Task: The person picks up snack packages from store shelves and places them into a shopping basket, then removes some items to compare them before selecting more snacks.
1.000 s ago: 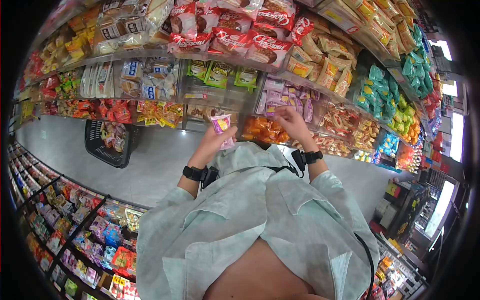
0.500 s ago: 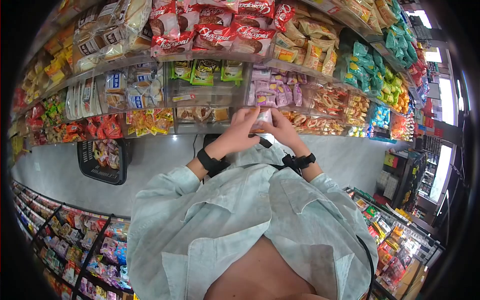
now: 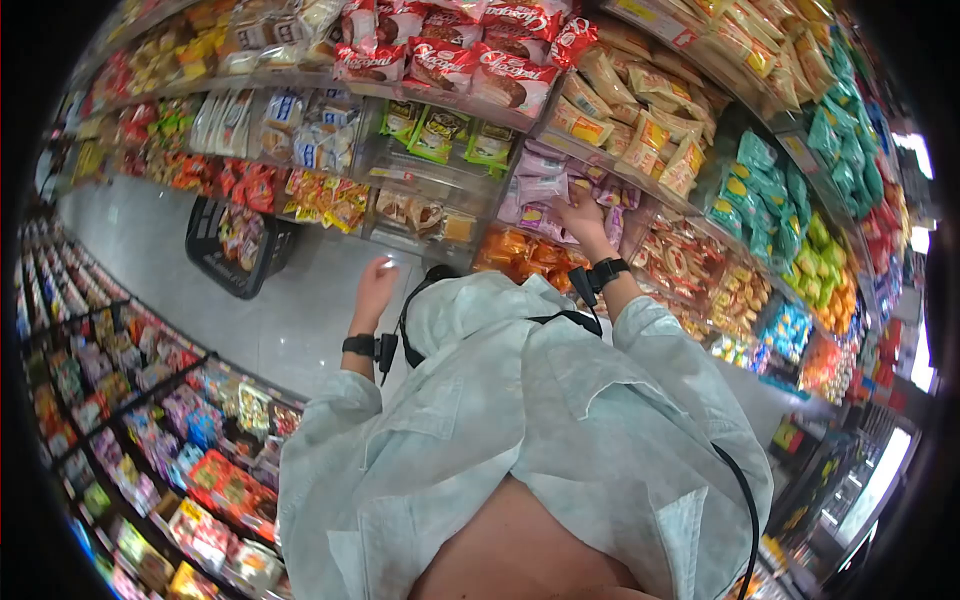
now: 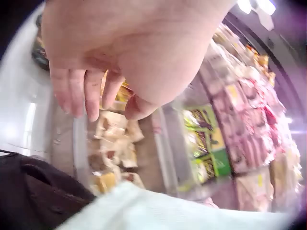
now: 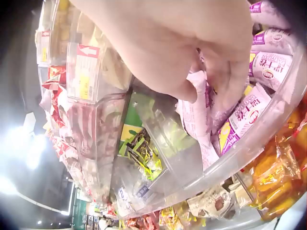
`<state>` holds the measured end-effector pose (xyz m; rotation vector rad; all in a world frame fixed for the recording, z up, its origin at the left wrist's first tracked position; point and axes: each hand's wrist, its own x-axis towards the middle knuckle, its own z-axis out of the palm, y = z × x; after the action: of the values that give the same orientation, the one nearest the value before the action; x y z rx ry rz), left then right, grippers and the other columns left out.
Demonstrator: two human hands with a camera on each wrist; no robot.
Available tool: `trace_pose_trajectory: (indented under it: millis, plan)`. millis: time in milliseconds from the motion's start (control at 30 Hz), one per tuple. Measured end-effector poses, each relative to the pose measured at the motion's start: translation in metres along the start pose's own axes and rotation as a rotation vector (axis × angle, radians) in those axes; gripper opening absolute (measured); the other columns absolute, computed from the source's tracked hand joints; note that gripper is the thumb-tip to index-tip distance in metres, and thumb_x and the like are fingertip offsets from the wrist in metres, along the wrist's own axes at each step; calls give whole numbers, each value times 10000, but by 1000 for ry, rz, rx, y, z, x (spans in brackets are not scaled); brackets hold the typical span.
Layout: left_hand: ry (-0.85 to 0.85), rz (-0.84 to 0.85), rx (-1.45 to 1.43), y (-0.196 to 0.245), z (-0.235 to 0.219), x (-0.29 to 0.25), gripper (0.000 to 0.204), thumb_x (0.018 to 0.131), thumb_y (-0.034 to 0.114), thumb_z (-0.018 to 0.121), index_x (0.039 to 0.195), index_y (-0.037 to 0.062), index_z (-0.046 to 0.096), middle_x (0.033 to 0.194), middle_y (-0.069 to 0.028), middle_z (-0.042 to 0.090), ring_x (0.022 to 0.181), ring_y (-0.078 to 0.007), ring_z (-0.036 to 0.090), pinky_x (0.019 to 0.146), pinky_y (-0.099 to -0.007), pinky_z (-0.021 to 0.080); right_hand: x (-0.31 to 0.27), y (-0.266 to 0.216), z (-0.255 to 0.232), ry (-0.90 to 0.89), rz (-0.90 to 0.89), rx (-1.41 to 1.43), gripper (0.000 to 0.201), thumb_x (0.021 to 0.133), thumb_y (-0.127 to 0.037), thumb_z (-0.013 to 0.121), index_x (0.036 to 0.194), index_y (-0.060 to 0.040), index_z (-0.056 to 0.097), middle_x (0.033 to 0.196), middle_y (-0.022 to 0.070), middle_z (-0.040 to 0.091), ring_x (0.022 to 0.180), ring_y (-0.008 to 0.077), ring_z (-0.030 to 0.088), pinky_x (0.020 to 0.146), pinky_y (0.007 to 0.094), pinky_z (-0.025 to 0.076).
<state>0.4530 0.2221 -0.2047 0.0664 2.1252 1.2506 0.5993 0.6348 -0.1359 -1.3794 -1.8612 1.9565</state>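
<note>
My right hand [image 3: 590, 222] reaches into the clear bin of purple-and-white snack packs [image 3: 543, 188]. In the right wrist view, the thumb and fingers of this hand [image 5: 192, 43] pinch one purple pack [image 5: 195, 103], which stands tilted among others like it; the fingertips are partly hidden. Away from the shelf, over the grey floor, hangs my left hand [image 3: 375, 288]. The left wrist view shows that hand [image 4: 120, 52] with its fingers loosely bent and nothing between them.
Left of the bin are green packs [image 3: 437, 132], with red packs [image 3: 510, 75] above. Orange packs [image 3: 515, 255] lie below it. A black basket [image 3: 237, 283] with packs inside is on the floor at the left. Another stocked rack [image 3: 150, 420] stands at the lower left.
The left hand held a purple pack, then both hands met around it at the shelf. Now they are apart: the left has moved back empty, the right is in the purple bin gripping a pack.
</note>
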Motion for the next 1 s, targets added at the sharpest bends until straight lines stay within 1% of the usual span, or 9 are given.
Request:
trace_pose_trajectory:
  millis: [100, 200, 267, 367, 400, 467, 633, 833, 1000]
  plan:
    - [294, -267, -278, -99, -4, -64, 318, 953, 233, 678, 1204, 44, 627, 987, -75, 703, 862, -167, 657, 745, -310, 525, 59, 78, -17, 37, -280, -325, 480, 929, -249, 744, 1292, 36, 615, 1090, 149, 737, 915, 192, 718, 816, 324, 569]
    - [447, -681, -580, -155, 10, -169, 319, 970, 259, 648, 1202, 42, 620, 1016, -58, 699, 915, -151, 655, 789, -266, 523, 51, 69, -19, -75, -199, -253, 448, 890, -287, 775, 1201, 15, 661, 1000, 141, 757, 873, 202, 721, 831, 337, 555]
    - [454, -850, -629, -185, 29, -249, 330, 971, 268, 648, 1213, 45, 616, 1035, -66, 697, 930, -161, 657, 802, -279, 525, 46, 54, -21, -159, -137, -347, 427, 883, -253, 770, 1210, -7, 649, 1064, 166, 746, 872, 237, 731, 837, 356, 560]
    - [388, -997, -566, -216, 56, -342, 347, 973, 283, 647, 1228, 50, 611, 1064, -78, 693, 951, -176, 659, 820, -297, 527, 7, 11, -6, 64, -395, -446, 445, 881, -226, 748, 1270, -47, 627, 1153, 164, 712, 937, 280, 733, 847, 386, 570]
    - [355, -1016, -525, -222, 65, -363, 352, 974, 287, 647, 1233, 52, 609, 1073, -81, 692, 958, -180, 660, 827, -303, 528, 11, 13, -4, 96, -569, -478, 458, 888, -196, 706, 1330, -124, 610, 1210, 151, 678, 1018, 325, 712, 853, 414, 575]
    - [299, -1026, -443, -240, 76, -393, 364, 975, 297, 646, 1243, 55, 605, 1093, -89, 689, 973, -190, 661, 839, -316, 530, 19, 16, -6, 42, -635, -694, 442, 881, -126, 681, 1321, -132, 637, 1205, 163, 671, 1070, 318, 678, 864, 424, 563]
    - [334, -959, -531, -250, 75, -379, 392, 978, 321, 645, 1269, 64, 596, 1141, -108, 682, 1008, -215, 665, 871, -346, 534, 13, 3, -4, 16, -503, -731, 463, 851, -147, 694, 1310, -203, 662, 1181, 150, 681, 1054, 322, 686, 891, 441, 563]
    - [418, -716, -783, -260, 35, -287, 425, 982, 349, 644, 1300, 74, 585, 1199, -131, 675, 1051, -244, 670, 908, -383, 539, -1, 17, 2, 129, -674, -823, 517, 833, -312, 781, 1300, -121, 670, 1116, 134, 720, 1044, 315, 692, 887, 432, 555]
    - [303, -579, -731, -262, -13, -239, 385, 983, 312, 625, 1293, 98, 546, 1147, -115, 667, 1022, -244, 669, 884, -394, 541, -22, 14, 7, 243, -473, -836, 572, 865, -489, 732, 1253, -70, 696, 1059, 182, 746, 1044, 353, 702, 905, 421, 549]
